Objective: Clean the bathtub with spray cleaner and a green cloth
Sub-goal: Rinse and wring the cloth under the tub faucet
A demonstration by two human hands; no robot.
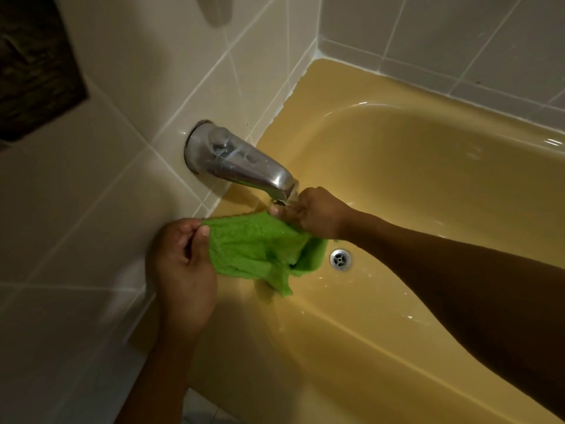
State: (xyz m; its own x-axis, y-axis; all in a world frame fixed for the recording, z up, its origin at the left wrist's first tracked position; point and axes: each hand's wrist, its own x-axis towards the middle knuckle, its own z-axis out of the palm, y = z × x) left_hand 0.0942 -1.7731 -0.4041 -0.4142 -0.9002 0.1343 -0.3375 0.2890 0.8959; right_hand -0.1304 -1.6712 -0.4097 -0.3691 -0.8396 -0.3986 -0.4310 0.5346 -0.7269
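My fingers pinched the fuzzy green cloth at both ends, the left hand at the near corner and the right hand bunching the far edge just under the chrome tub spout. The cloth stretched left to right above the mustard-yellow bathtub, its slack hanging beside the round metal drain.

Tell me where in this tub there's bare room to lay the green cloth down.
The bathtub floor right of the drain is bare, toward the far wall. So is the rim corner beyond the spout. It is crowded under the spout, where the left hand and right hand hold the green cloth.
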